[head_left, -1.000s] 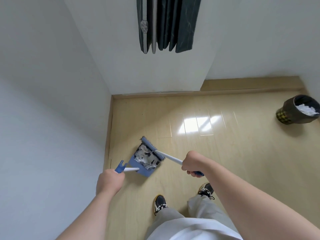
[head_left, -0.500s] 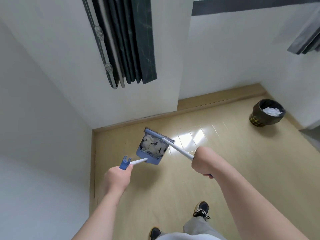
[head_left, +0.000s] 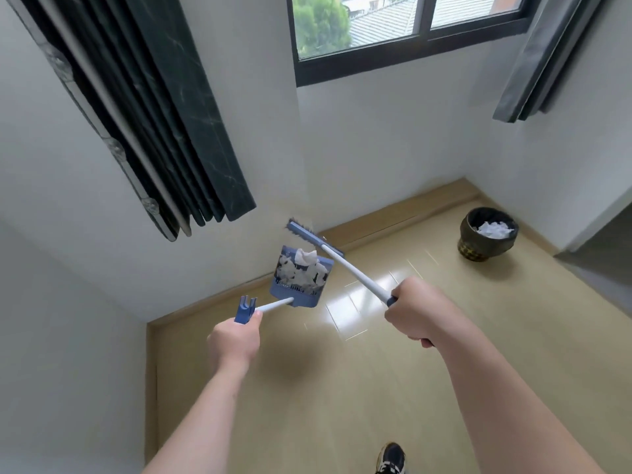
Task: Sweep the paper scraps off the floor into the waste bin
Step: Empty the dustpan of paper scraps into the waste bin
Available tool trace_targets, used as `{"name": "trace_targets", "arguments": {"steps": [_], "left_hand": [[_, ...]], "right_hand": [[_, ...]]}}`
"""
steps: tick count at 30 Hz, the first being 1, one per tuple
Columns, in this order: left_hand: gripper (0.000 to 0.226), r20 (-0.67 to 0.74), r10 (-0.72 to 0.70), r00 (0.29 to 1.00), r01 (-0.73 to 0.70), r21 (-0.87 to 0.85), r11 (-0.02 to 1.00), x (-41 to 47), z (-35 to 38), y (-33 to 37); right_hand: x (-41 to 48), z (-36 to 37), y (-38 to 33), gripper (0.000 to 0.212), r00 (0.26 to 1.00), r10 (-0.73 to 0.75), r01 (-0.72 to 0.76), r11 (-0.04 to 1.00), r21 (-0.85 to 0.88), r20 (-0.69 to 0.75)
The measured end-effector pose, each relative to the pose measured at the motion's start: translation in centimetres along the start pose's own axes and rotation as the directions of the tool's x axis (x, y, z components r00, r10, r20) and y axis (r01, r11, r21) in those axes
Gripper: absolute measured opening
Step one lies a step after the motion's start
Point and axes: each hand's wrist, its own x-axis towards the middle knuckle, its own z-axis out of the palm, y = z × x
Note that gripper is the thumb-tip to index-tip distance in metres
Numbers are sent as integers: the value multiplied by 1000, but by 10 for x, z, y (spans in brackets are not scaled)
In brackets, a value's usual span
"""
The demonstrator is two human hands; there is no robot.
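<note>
My left hand (head_left: 234,340) grips the white handle of a blue dustpan (head_left: 297,295), held up off the floor and tilted back. White paper scraps (head_left: 304,270) fill the pan. My right hand (head_left: 415,311) grips the white shaft of a blue broom (head_left: 316,239), whose head is lifted just above and behind the pan. A dark round waste bin (head_left: 487,236) stands on the floor at the far right, near the corner, with white paper inside it.
Light wooden floor (head_left: 342,388) runs between white walls, with a skirting board along the back. A dark folded curtain (head_left: 143,107) hangs at the left, a grey curtain (head_left: 543,56) at the right, a window (head_left: 403,25) between. One shoe (head_left: 390,458) shows below.
The dustpan with the scraps and the broom have risen from the floor into the air. The view has tilted up and turned right, so the bin sits closer to centre.
</note>
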Motion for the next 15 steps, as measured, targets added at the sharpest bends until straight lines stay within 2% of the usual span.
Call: {"name": "trace_targets", "arguments": {"steps": [7,15], "left_hand": [[48,0,84,996,-84,-36,996,-7,57,78],[49,23,172,985,-171,-17,985,-14,126,164]], "right_hand": [[36,-51,47,27,996,-1,6,998,65,-86],[81,-109,111,17,979,84,-51,983,177,-187]]}}
